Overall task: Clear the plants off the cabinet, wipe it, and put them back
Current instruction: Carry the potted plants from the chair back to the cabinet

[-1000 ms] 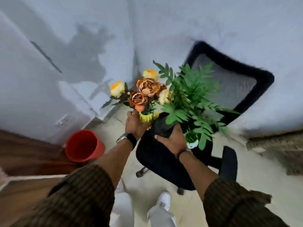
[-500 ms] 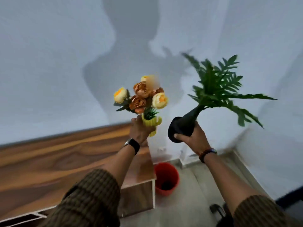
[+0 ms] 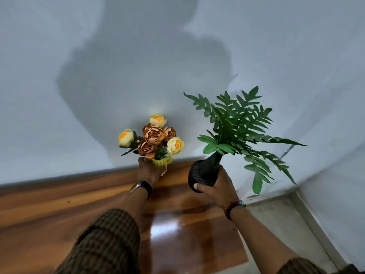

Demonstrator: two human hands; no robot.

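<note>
My left hand [image 3: 149, 172] grips a small yellow pot [image 3: 161, 162] that holds orange and yellow flowers [image 3: 153, 136]. It is near the back edge of the glossy wooden cabinet top [image 3: 59, 210], close to the wall; I cannot tell whether the pot touches the wood. My right hand [image 3: 219, 185] holds a black rough-textured vase [image 3: 203, 173] tilted to the right, with green fern leaves [image 3: 241, 125] spreading from its neck. The vase hangs in the air above the cabinet's right end.
A pale wall [image 3: 177, 56] rises directly behind the cabinet, with my shadow on it. Right of the cabinet's end lies a strip of grey floor [image 3: 280, 224] running into the wall corner.
The view has swung from a black chair to the cabinet. Both hands carried the plants over it; the flower pot is now lower and nearer the wall, and the vase is over the cabinet's right end.
</note>
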